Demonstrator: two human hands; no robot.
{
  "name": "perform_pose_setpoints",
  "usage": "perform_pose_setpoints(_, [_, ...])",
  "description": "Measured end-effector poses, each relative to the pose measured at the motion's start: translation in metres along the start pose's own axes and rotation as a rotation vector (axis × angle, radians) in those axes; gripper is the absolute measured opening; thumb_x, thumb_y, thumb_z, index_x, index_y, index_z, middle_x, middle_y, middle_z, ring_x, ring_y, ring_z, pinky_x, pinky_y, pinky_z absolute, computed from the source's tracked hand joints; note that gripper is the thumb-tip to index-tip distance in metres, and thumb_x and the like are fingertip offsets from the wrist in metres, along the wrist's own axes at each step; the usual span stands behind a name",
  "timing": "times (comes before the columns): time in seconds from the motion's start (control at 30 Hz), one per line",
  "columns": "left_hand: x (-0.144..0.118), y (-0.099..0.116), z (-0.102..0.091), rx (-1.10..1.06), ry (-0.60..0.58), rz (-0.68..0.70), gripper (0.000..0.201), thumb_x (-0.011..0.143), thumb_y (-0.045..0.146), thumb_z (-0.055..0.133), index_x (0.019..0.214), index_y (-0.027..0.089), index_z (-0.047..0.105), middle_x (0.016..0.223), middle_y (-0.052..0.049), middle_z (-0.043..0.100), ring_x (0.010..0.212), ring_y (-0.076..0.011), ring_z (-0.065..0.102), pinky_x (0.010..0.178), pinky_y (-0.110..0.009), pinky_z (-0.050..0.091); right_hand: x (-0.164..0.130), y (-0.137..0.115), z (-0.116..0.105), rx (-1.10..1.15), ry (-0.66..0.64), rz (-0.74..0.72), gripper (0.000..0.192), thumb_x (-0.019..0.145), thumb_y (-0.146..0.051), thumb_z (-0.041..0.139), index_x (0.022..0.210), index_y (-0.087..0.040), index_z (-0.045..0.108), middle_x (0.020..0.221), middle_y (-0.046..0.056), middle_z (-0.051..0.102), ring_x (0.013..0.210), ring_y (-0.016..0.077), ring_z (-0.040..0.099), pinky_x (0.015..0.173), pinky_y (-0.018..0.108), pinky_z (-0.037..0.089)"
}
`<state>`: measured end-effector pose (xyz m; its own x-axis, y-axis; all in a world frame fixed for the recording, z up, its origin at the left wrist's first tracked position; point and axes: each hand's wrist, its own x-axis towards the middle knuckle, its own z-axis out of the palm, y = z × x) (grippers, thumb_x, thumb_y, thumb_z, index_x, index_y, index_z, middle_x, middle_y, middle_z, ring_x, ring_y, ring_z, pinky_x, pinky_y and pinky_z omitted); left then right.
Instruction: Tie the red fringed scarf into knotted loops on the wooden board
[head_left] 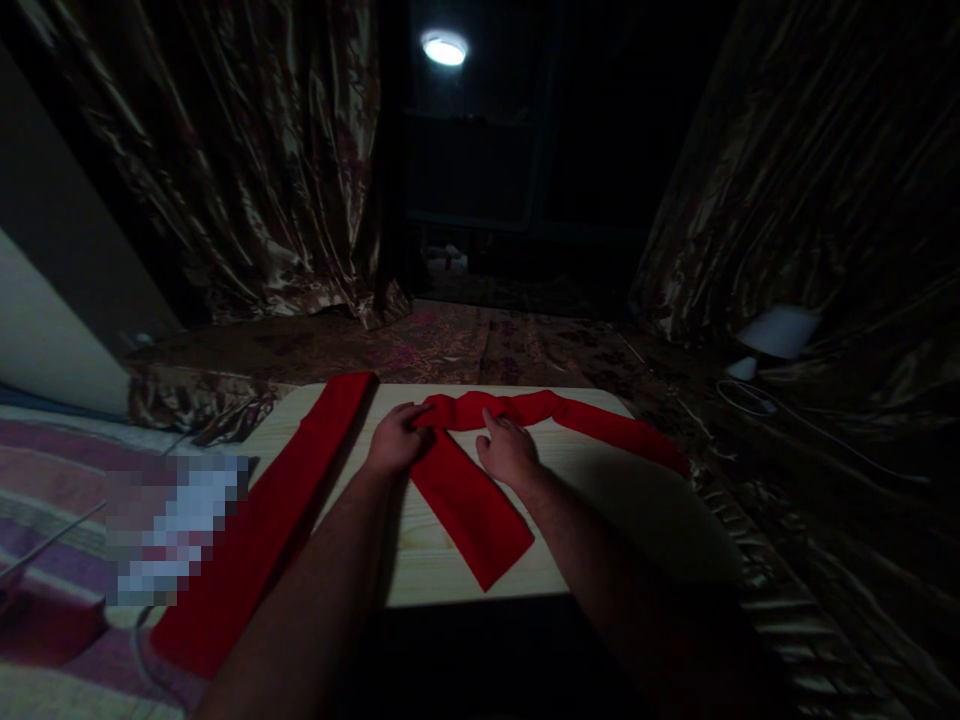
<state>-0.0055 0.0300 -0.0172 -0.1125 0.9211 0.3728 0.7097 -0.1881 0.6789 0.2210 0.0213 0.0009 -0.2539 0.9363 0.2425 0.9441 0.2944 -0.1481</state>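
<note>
A long red cloth strip lies bent on a pale wooden tabletop. One flat end points toward me, and a narrower, wrinkled length runs along the far edge and off to the right. At the bend, my left hand has its fingers closed on the cloth. My right hand rests by the wrinkled length, index finger stretched onto it and thumb apart; its other fingers are partly hidden. Left of my left arm, another wide red cloth strip stretches from the far edge down past the table's near left side.
A striped bedcover and a blurred pale patch are on the left. A small white lamp with a cord stands at the right. Dark patterned curtains hang beyond the table, around a dark window reflecting a bright light.
</note>
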Motion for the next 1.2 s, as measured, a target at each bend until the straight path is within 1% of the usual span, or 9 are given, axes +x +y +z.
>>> perform_pose_setpoints(0.13, [-0.004,0.007,-0.004,0.051,0.068,-0.021,0.043,0.078,0.025,0.062,0.119,0.021,0.073,0.120,-0.010,0.070,0.108,-0.0243,0.066,0.100,-0.032,0.049,0.000,0.002,0.000,0.049,-0.009,-0.064,0.070,0.093,-0.029,0.046,0.158,-0.009,0.028,0.135,0.015,0.063,0.124,0.0241,0.056,0.106,0.034,0.039])
perform_pose_setpoints(0.27, [-0.004,0.009,-0.007,-0.047,0.143,-0.233,0.025,0.081,0.027,0.058,0.099,0.020,0.074,0.097,-0.007,0.075,0.091,-0.0226,0.070,0.084,-0.030,0.053,-0.001,0.002,-0.001,0.098,-0.004,-0.083,0.078,0.092,-0.026,0.047,0.162,-0.013,0.015,0.147,0.013,0.055,0.128,0.0224,0.054,0.108,0.032,0.039])
perform_pose_setpoints(0.37, [-0.001,0.005,-0.008,-0.171,0.199,-0.350,0.026,0.079,0.024,0.056,0.098,0.018,0.072,0.089,-0.007,0.075,0.079,-0.0204,0.070,0.073,-0.028,0.055,0.001,0.002,0.000,0.128,-0.013,-0.115,0.080,0.091,-0.027,0.049,0.162,-0.013,0.013,0.154,0.013,0.048,0.133,0.0222,0.051,0.111,0.032,0.037])
perform_pose_setpoints(0.43, [0.001,0.002,-0.007,-0.254,0.197,-0.339,0.035,0.077,0.018,0.053,0.106,0.017,0.072,0.093,-0.007,0.076,0.081,-0.0199,0.071,0.074,-0.029,0.056,0.003,0.002,0.002,0.142,-0.020,-0.132,0.077,0.092,-0.029,0.048,0.161,-0.009,0.020,0.153,0.015,0.048,0.134,0.0226,0.050,0.113,0.032,0.035])
perform_pose_setpoints(0.53, [0.002,-0.003,-0.006,-0.312,0.147,-0.242,0.047,0.072,0.009,0.049,0.111,0.018,0.074,0.113,-0.007,0.075,0.101,-0.0217,0.071,0.092,-0.034,0.056,0.005,0.003,0.005,0.141,-0.024,-0.129,0.069,0.093,-0.031,0.046,0.157,-0.009,0.032,0.148,0.016,0.053,0.133,0.0236,0.052,0.114,0.034,0.035])
perform_pose_setpoints(0.63, [0.003,-0.006,-0.004,-0.312,0.128,-0.233,0.046,0.071,0.005,0.050,0.108,0.015,0.077,0.128,-0.011,0.069,0.117,-0.0239,0.066,0.107,-0.038,0.048,0.004,0.002,0.006,0.119,-0.017,-0.093,0.066,0.094,-0.033,0.046,0.154,-0.010,0.037,0.143,0.016,0.058,0.128,0.0248,0.056,0.111,0.035,0.038])
perform_pose_setpoints(0.87, [0.001,-0.004,0.001,-0.233,0.073,-0.210,0.045,0.075,0.007,0.058,0.116,0.016,0.074,0.139,-0.011,0.062,0.126,-0.0245,0.061,0.114,-0.036,0.042,0.003,0.000,0.004,0.100,-0.002,-0.012,0.065,0.094,-0.035,0.048,0.154,-0.012,0.038,0.142,0.017,0.058,0.125,0.0260,0.057,0.106,0.035,0.041])
perform_pose_setpoints(1.07, [0.000,0.003,0.000,-0.190,0.022,-0.092,0.050,0.073,0.009,0.061,0.121,0.018,0.073,0.151,-0.009,0.050,0.135,-0.0236,0.053,0.117,-0.032,0.038,0.005,0.001,0.005,0.071,-0.029,-0.117,0.075,0.096,-0.037,0.047,0.162,-0.017,0.017,0.137,0.016,0.061,0.124,0.0257,0.056,0.107,0.036,0.037])
perform_pose_setpoints(1.2, [0.001,0.002,-0.001,-0.379,-0.039,-0.109,0.053,0.071,0.006,0.057,0.121,0.017,0.073,0.154,-0.008,0.047,0.130,-0.0239,0.057,0.109,-0.032,0.047,0.007,0.002,0.008,0.077,-0.030,-0.126,0.078,0.096,-0.039,0.047,0.162,-0.016,0.014,0.155,0.016,0.044,0.141,0.0272,0.041,0.116,0.039,0.029])
